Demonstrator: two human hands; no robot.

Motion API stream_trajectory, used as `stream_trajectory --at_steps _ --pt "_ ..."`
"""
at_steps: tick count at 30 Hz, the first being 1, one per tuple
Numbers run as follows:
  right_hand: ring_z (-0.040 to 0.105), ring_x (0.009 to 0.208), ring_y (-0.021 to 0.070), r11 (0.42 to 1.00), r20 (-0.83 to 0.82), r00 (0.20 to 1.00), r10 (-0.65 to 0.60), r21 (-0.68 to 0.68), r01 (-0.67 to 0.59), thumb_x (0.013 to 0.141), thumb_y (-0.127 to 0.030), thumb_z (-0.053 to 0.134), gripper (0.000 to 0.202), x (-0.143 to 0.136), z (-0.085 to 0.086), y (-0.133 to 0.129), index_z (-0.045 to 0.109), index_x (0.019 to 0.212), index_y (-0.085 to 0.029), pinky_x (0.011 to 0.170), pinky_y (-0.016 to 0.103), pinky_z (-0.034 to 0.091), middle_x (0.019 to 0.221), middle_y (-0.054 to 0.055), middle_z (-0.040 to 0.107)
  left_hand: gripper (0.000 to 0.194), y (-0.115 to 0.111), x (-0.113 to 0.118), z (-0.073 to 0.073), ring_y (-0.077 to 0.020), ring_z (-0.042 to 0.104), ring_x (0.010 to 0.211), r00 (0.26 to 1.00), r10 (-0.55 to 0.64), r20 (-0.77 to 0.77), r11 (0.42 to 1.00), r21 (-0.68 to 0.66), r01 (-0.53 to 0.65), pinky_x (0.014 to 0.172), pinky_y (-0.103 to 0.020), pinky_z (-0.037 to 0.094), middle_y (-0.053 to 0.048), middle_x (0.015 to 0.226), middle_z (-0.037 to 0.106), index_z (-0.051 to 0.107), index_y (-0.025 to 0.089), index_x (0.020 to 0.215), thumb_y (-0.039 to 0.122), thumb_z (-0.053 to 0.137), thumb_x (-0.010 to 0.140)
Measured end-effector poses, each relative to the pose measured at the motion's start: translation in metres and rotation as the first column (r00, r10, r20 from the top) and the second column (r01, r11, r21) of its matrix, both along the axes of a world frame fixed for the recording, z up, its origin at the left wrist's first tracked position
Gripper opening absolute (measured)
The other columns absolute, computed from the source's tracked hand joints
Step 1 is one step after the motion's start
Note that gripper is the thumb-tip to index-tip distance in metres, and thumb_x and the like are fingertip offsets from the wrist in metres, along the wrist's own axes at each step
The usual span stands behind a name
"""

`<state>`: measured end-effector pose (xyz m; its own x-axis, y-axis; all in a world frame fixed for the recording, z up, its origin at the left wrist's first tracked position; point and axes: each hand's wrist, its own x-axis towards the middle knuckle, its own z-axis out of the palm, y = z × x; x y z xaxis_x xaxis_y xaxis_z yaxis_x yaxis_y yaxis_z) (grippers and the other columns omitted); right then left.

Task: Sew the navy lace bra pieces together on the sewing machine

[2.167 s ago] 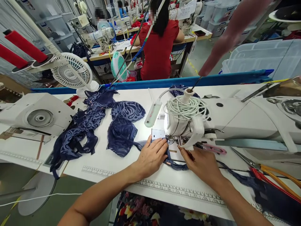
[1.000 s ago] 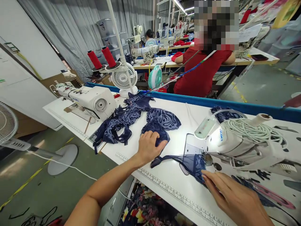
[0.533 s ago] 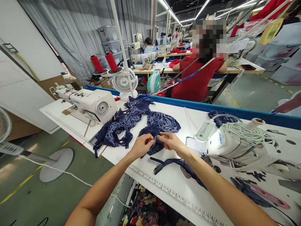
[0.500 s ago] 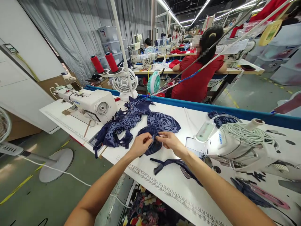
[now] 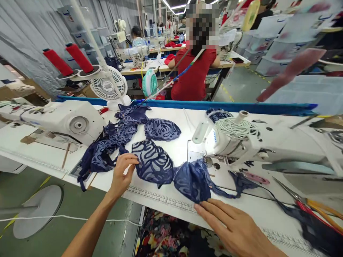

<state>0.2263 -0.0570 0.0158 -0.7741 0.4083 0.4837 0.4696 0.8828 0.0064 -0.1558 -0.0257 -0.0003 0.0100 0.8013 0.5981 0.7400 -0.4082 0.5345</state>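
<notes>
My left hand [image 5: 123, 175] pinches the left edge of a navy patterned cup piece [image 5: 154, 163] that lies on the white table. Joined to its right side is a darker navy cup [image 5: 191, 180], with a strap running right toward the sewing machine. My right hand [image 5: 227, 221] rests at the lower edge of that darker cup, fingers stretched out and side by side. Another patterned cup piece [image 5: 163, 129] lies just behind, and a heap of navy lace pieces [image 5: 115, 137] sits at the left.
One sewing machine [image 5: 77, 121] stands left, another [image 5: 227, 137] right, with scissors [image 5: 294, 194] near the right edge. A white fan [image 5: 109, 84] and red thread cones [image 5: 79, 57] stand behind. A person in a red shirt [image 5: 191, 75] sits beyond the blue table edge [image 5: 174, 104].
The view has turned right. My hands have moved apart; the bunched navy piece between them is now spread out as two joined cups. My right hand has opened.
</notes>
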Motion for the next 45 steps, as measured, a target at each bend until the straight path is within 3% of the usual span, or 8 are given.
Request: stream_trajectory --at_steps 6,10,20,30,34,36,40,45 --pt "0.070 0.076 0.0136 0.881 -0.153 0.881 -0.447 -0.245 0.404 0.098 -0.022 0.042 0.022 0.019 -0.022 -0.017 0.064 0.100 -0.019 0.060 0.021 0.051 0.090 0.006 0.072 0.018 -0.010 0.030 0.008 -0.0225 0.054 0.112 0.996 0.019 -0.086 0.999 -0.042 -0.023 0.098 -0.043 0.042 -0.008 0.111 0.062 0.063 0.023 0.103 0.018 0.049 0.095" --pt "0.063 0.049 0.0108 0.734 -0.143 0.747 -0.649 -0.375 0.566 0.097 -0.037 0.048 0.020 -0.006 -0.026 -0.005 0.059 0.098 -0.020 0.041 0.022 0.041 0.069 -0.002 0.069 0.020 0.014 0.092 0.033 -0.0182 0.058 0.097 0.974 -0.219 -0.057 0.976 -0.021 0.219 0.090 -0.036 0.046 -0.004 0.096 0.065 0.062 0.023 0.102 0.012 0.046 0.095" --pt "0.064 0.087 0.0175 0.920 -0.213 0.901 -0.378 -0.196 0.340 0.093 -0.008 0.047 0.034 -0.026 -0.035 -0.013 0.052 0.127 -0.013 0.074 0.028 0.052 0.097 0.010 0.066 0.036 0.079 0.171 0.029 -0.0239 0.051 0.103 0.640 -0.625 -0.448 0.771 -0.481 0.417 0.091 -0.039 0.040 -0.010 0.108 0.061 0.065 0.017 0.106 0.040 0.038 0.101" --pt "0.064 0.090 0.0211 0.975 -0.182 0.958 -0.221 -0.034 0.219 0.087 0.001 0.051 0.039 -0.019 -0.057 -0.020 0.057 0.124 -0.010 0.081 0.034 0.055 0.100 0.012 0.068 0.018 0.070 0.183 0.016 -0.0252 0.046 0.114 0.559 -0.791 -0.247 0.581 -0.588 0.563 0.101 -0.041 0.036 -0.011 0.120 0.054 0.063 0.016 0.101 0.030 0.053 0.093" --pt "0.065 0.092 0.0202 0.953 -0.275 0.925 -0.263 -0.222 0.205 0.089 -0.003 0.051 0.043 -0.017 -0.058 -0.027 0.055 0.129 -0.016 0.079 0.031 0.056 0.102 0.010 0.067 0.006 0.068 0.175 0.017 -0.0217 0.048 0.105 0.614 -0.786 -0.066 0.529 -0.584 0.615 0.094 -0.036 0.039 -0.008 0.108 0.055 0.053 0.019 0.086 0.014 0.057 0.085" --pt "0.065 0.097 0.0198 0.864 -0.349 0.858 -0.376 -0.466 0.190 0.091 -0.014 0.054 0.043 -0.016 -0.058 -0.029 0.051 0.133 -0.022 0.080 0.029 0.057 0.110 0.010 0.066 0.007 0.063 0.170 0.022 -0.0172 0.049 0.089 0.665 -0.740 0.098 0.498 -0.584 0.641 0.083 -0.031 0.041 -0.004 0.095 0.054 0.047 0.020 0.089 0.013 0.046 0.090" --pt "0.059 0.119 0.0236 0.441 -0.328 0.618 -0.714 -0.897 0.033 0.091 -0.042 0.058 0.057 -0.014 -0.053 -0.020 0.038 0.143 -0.029 0.088 0.033 0.057 0.132 0.012 0.057 0.004 0.049 0.166 0.039 -0.0122 0.037 0.068 0.723 -0.595 0.350 0.461 -0.589 0.664 0.065 -0.025 0.035 0.002 0.080 0.042 0.041 0.021 0.091 0.017 0.041 0.093" --pt "0.061 0.113 0.0242 0.162 -0.346 0.552 -0.759 -0.921 -0.354 0.084 -0.054 0.064 0.063 -0.022 -0.034 0.003 0.046 0.137 -0.025 0.092 0.037 0.053 0.124 0.011 0.063 0.021 0.043 0.160 0.050 -0.0117 0.043 0.077 0.626 -0.418 0.658 0.361 -0.512 0.779 0.070 -0.024 0.037 0.002 0.085 0.043 0.042 0.021 0.096 0.026 0.060 0.086"
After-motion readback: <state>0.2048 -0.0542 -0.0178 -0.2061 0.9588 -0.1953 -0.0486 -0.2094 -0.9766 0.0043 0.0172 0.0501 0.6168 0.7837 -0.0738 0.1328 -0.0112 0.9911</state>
